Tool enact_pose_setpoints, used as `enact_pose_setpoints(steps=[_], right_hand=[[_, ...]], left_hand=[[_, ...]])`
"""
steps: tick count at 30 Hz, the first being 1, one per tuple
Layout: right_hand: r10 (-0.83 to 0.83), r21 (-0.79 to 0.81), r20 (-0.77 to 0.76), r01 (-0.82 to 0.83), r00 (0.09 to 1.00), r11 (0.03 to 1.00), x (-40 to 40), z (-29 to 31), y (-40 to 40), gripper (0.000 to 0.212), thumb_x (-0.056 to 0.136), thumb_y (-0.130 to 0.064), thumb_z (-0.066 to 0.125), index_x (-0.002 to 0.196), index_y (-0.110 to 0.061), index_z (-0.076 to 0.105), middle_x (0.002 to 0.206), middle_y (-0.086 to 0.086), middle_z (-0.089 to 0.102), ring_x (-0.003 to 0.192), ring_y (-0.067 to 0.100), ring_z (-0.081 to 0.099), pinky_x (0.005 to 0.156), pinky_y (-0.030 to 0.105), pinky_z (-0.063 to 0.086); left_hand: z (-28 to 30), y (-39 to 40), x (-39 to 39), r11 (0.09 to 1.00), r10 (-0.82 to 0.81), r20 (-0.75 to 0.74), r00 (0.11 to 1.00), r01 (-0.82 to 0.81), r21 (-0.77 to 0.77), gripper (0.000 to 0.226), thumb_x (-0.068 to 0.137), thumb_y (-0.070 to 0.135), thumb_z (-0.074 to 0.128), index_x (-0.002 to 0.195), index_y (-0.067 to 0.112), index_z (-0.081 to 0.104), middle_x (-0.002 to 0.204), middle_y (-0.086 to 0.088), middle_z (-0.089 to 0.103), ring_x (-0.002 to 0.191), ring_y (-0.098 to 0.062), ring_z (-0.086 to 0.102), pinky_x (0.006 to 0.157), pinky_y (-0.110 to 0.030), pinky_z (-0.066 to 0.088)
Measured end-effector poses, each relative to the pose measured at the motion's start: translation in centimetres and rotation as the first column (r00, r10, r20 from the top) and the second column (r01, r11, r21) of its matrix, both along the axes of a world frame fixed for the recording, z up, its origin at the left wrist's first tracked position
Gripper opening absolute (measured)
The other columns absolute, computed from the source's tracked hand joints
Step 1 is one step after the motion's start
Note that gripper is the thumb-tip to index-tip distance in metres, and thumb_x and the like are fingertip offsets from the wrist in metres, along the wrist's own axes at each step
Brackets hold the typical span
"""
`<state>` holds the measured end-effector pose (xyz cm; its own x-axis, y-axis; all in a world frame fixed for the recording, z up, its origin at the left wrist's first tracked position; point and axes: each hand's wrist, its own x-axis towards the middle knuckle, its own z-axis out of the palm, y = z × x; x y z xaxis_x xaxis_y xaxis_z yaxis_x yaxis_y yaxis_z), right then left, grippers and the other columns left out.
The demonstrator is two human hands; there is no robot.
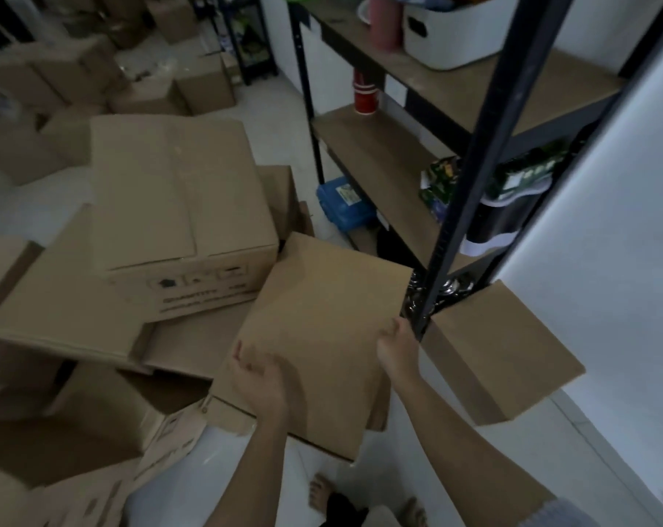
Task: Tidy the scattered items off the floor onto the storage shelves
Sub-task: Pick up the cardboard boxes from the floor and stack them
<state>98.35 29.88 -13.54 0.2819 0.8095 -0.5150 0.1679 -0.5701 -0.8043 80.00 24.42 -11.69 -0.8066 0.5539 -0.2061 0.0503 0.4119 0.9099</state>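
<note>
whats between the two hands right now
In the head view, the flat cardboard sheet spans between the left hand and the right hand; both touch its edges.

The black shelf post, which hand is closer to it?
Right. The right hand grips the box edge right beside the black shelf post; the left hand is farther left, on the cardboard box.

Both hands extended, left hand [259, 378] fingers loosely curled, right hand [396, 346] gripping
</note>
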Motion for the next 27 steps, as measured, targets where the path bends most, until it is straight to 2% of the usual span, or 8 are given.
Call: enact_pose_setpoints(steps=[3, 6, 8, 11, 14, 17, 21, 27], right_hand=[[-0.059, -0.036, -0.017, 0.059, 0.998, 0.998, -2.1, -0.9, -0.4, 0.065, 0.087, -0.008, 0.052, 0.148, -0.018, 0.030, 0.134, 0.003, 0.054, 0.106, 0.025, 0.057, 0.085, 0.034, 0.046], [-0.061, -0.051, 0.009, 0.061, 0.998, 0.997, -3.5, -1.9, -0.7, 0.082, 0.085, -0.009, 0.054, 0.154, -0.021, 0.013, 0.140, 0.005, 0.049, 0.115, 0.031, 0.056, 0.096, 0.046, 0.049], [-0.083, -0.065, 0.017, 0.084, 0.996, 0.994, -3.9, -2.7, -1.0, 0.087, 0.083, -0.011, 0.055, 0.155, -0.027, 0.008, 0.133, 0.007, 0.054, 0.108, 0.033, 0.059, 0.090, 0.048, 0.053], [-0.090, -0.101, 0.024, 0.092, 0.996, 0.991, -4.0, -3.1, -1.6, 0.088, 0.085, -0.016, 0.055, 0.155, -0.031, 0.003, 0.131, 0.009, 0.057, 0.102, 0.032, 0.060, 0.078, 0.040, 0.051], [-0.059, -0.151, 0.007, 0.059, 0.998, 0.987, -4.1, -3.4, -2.1, 0.089, 0.094, -0.025, 0.057, 0.156, -0.022, -0.006, 0.144, 0.011, 0.047, 0.116, 0.034, 0.056, 0.089, 0.039, 0.049], [-0.063, -0.178, -0.011, 0.060, 0.998, 0.982, -3.7, -4.2, -2.6, 0.087, 0.097, -0.038, 0.056, 0.156, -0.013, -0.002, 0.153, 0.014, 0.036, 0.132, 0.035, 0.045, 0.105, 0.043, 0.042], [-0.108, -0.156, 0.004, 0.108, 0.994, 0.982, -2.0, -4.9, -3.2, 0.078, 0.098, -0.041, 0.052, 0.156, -0.010, 0.009, 0.151, 0.015, 0.039, 0.132, 0.036, 0.044, 0.102, 0.043, 0.041], [-0.219, -0.106, -0.117, 0.207, 0.969, 0.973, 2.0, -5.4, -4.1, 0.065, 0.093, -0.044, 0.060, 0.147, -0.017, 0.036, 0.137, 0.008, 0.054, 0.121, 0.031, 0.054, 0.101, 0.052, 0.046]], left_hand=[[-0.2, -1.2, -2.6, 0.991, 0.113, -0.076, 0.991, -0.118, -0.064, 0.055, 0.093, 0.004, 0.056, 0.144, 0.000, 0.037, 0.143, -0.019, 0.044, 0.130, -0.034, 0.043, 0.104, -0.040, 0.039], [-1.3, -1.6, -5.3, 0.981, 0.059, -0.051, 0.997, -0.067, -0.180, 0.069, 0.089, 0.006, 0.063, 0.148, 0.001, 0.030, 0.151, -0.018, 0.033, 0.136, -0.033, 0.037, 0.108, -0.039, 0.036], [-1.9, -1.4, -6.6, 0.970, -0.006, -0.060, 0.998, -0.009, -0.244, 0.075, 0.087, 0.012, 0.066, 0.150, 0.002, 0.027, 0.157, -0.017, 0.022, 0.144, -0.032, 0.026, 0.113, -0.042, 0.032], [-2.7, -1.0, -7.9, 0.936, -0.031, -0.082, 0.996, 0.000, -0.353, 0.082, 0.082, 0.025, 0.072, 0.150, 0.009, 0.029, 0.155, -0.014, 0.030, 0.143, -0.032, 0.028, 0.112, -0.055, 0.031], [-2.9, -1.0, -8.2, 0.925, 0.011, 0.061, 0.998, 0.013, -0.379, 0.090, 0.078, 0.034, 0.078, 0.150, 0.008, 0.030, 0.149, -0.016, 0.039, 0.136, -0.035, 0.039, 0.108, -0.050, 0.037], [-3.0, -1.2, -7.3, 0.933, 0.025, 0.145, 0.989, 0.029, -0.358, 0.086, 0.078, 0.031, 0.080, 0.145, 0.005, 0.032, 0.141, -0.019, 0.045, 0.126, -0.038, 0.047, 0.099, -0.044, 0.043], [-3.0, -1.2, -5.7, 0.954, -0.016, 0.173, 0.985, 0.067, -0.292, 0.083, 0.073, 0.029, 0.084, 0.134, 0.000, 0.036, 0.131, -0.020, 0.049, 0.117, -0.037, 0.052, 0.098, -0.046, 0.048], [-0.8, -1.2, -2.2, 0.960, -0.161, -0.003, 0.987, 0.155, -0.234, 0.059, 0.078, 0.025, 0.079, 0.122, -0.001, 0.050, 0.119, -0.012, 0.053, 0.104, -0.029, 0.055, 0.091, -0.040, 0.049]])
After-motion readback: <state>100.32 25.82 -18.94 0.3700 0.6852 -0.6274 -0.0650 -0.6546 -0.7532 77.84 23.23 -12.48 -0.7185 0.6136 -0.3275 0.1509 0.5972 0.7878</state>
